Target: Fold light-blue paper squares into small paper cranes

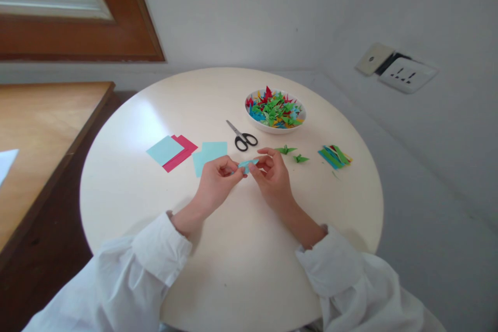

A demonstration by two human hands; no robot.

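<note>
Both hands meet over the middle of a round cream table (233, 259). My left hand (217, 179) and my right hand (273, 174) each pinch an end of a small folded piece of light blue paper (246, 165), held just above the tabletop. Fingers of both hands are curled closed on it. Just behind my left hand lie light blue paper sheets (212, 151). Two small green folded paper pieces (291, 153) lie right of my right hand.
Black-handled scissors (241, 136) lie behind the hands. A white bowl (274, 126) filled with several coloured folded papers stands at the back right. Blue and pink sheets (171, 152) lie left; coloured strips (334, 156) lie right. A wooden desk (39, 140) borders the left.
</note>
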